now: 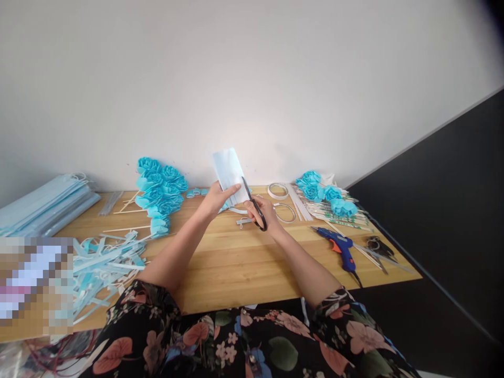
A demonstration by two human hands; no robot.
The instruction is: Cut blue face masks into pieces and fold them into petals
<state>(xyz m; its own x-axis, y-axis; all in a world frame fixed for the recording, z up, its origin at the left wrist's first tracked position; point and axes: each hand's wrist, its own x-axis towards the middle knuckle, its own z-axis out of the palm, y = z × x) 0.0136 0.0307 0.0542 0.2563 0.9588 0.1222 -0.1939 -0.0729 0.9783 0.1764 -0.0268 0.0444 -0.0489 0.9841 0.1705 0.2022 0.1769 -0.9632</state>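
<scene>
A pale blue pleated face mask (227, 167) is held up over the far middle of the table, gripped along its lower left part by my left hand (219, 198). My right hand (264, 210) grips black-handled scissors (258, 211), their blades lying along the mask's right edge. Whether the blades are apart I cannot tell. Beneath and behind my hands lie a cut strip with an ear loop (243, 222) and some bits of blue material, partly hidden by the hands.
Blue paper-like flowers stand left (159, 191) and right (311, 185). Stacked masks (43, 202) and cut strips (104, 265) lie left. A roll of tape (277, 191), a blue glue gun (339, 247) and dark-handled scissors (380, 247) lie right. Behind rises a wall.
</scene>
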